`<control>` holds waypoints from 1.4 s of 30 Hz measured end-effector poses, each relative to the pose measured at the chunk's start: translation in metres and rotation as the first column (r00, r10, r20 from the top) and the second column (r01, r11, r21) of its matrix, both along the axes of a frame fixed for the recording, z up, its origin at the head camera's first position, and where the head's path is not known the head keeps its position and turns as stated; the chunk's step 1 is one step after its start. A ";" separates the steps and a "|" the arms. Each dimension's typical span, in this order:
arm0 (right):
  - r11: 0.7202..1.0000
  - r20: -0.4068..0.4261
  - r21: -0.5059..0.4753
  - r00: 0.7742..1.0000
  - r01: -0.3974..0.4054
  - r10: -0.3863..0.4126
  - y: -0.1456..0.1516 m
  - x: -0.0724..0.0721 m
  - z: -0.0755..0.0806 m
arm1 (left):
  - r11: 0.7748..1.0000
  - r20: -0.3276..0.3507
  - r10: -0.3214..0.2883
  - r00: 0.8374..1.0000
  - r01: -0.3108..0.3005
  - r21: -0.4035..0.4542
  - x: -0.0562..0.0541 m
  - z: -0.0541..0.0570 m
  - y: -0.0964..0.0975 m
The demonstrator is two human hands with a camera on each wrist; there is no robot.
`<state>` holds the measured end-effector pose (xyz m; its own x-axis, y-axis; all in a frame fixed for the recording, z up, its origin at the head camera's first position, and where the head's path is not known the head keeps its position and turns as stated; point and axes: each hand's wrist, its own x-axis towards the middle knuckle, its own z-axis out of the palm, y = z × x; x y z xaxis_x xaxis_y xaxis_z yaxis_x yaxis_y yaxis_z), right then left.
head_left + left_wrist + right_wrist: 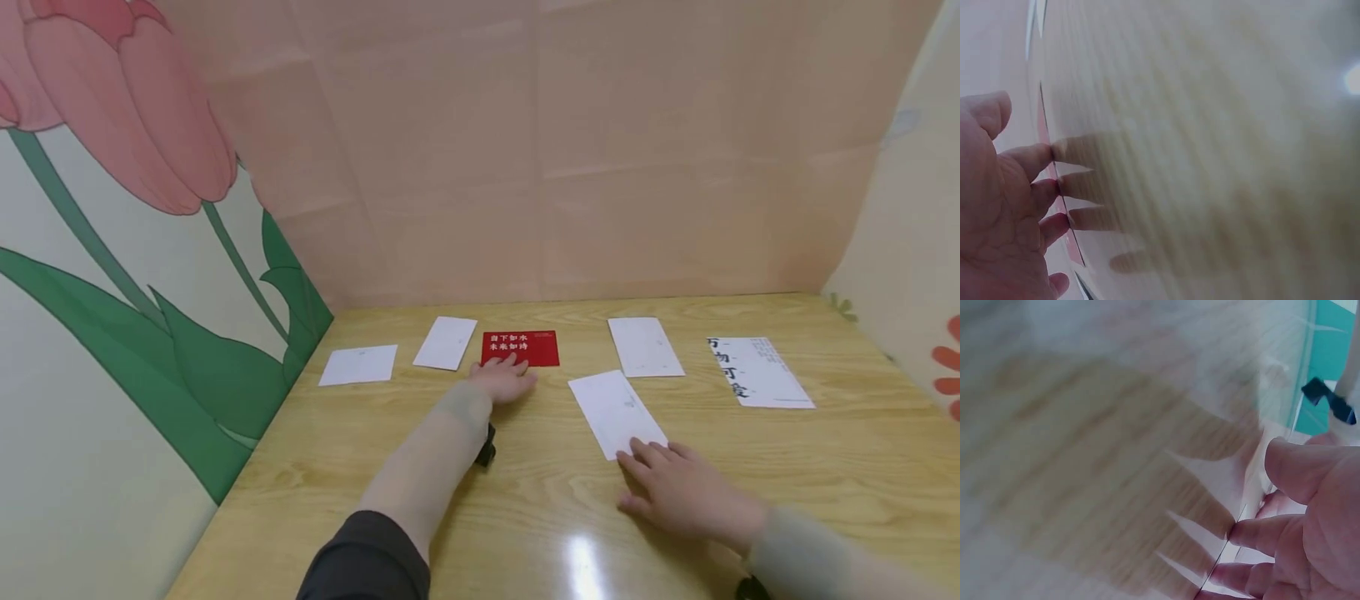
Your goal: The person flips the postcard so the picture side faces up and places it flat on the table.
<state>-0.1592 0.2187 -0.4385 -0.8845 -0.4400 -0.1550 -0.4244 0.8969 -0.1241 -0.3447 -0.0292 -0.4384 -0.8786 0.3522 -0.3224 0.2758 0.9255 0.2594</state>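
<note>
My left hand (504, 380) reaches to the near edge of a red card (534, 348) printed with white characters. In the left wrist view its spread fingertips (1041, 156) touch the card's edge, thumb held off. The right hand (686, 492) lies palm down at the lower corner of a white card (615, 412) that is tilted on the table. In the right wrist view its fingertips (1244, 532) rest at that card's edge, the thumb raised apart from it. Nothing is pinched in either hand.
Two white cards, a left one (358, 365) and an upright one (446, 342), lie left of the red card. Another white card (646, 347) and a card with black characters (765, 372) lie to the right. Walls enclose the wooden table (525, 533) at back and sides.
</note>
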 end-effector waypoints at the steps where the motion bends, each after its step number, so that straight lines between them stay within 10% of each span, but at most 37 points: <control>1: 1.000 -0.008 -0.002 1.000 -0.007 0.007 0.000 0.001 0.000 | 1.000 0.001 0.006 1.000 -0.006 0.002 -0.002 0.000 0.001; 20: 0.999 -0.044 -0.034 0.999 -0.018 0.016 -0.002 0.008 -0.002 | 0.999 -0.025 0.001 1.000 0.000 0.037 -0.017 -0.001 -0.006; 26: 0.999 -0.047 -0.041 0.999 -0.014 0.012 -0.001 0.007 -0.004 | 0.991 -0.068 -0.130 0.989 0.130 0.006 -0.006 0.002 -0.012; 36: 0.993 -0.119 -0.058 0.988 -0.107 0.100 -0.001 0.016 -0.003 | 0.860 -0.076 -0.505 0.860 0.495 -0.123 0.044 0.012 0.015; 42: 0.984 -0.127 -0.061 0.979 -0.166 0.157 0.002 0.022 -0.002 | 0.787 -0.067 -0.604 0.794 0.581 -0.207 0.058 0.012 0.025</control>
<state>-0.1376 0.2210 -0.4408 -0.8111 -0.5847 -0.0145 -0.5788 0.8061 -0.1235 -0.2868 -0.0040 -0.4265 -0.5507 0.7673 -0.3286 0.8029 0.5946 0.0428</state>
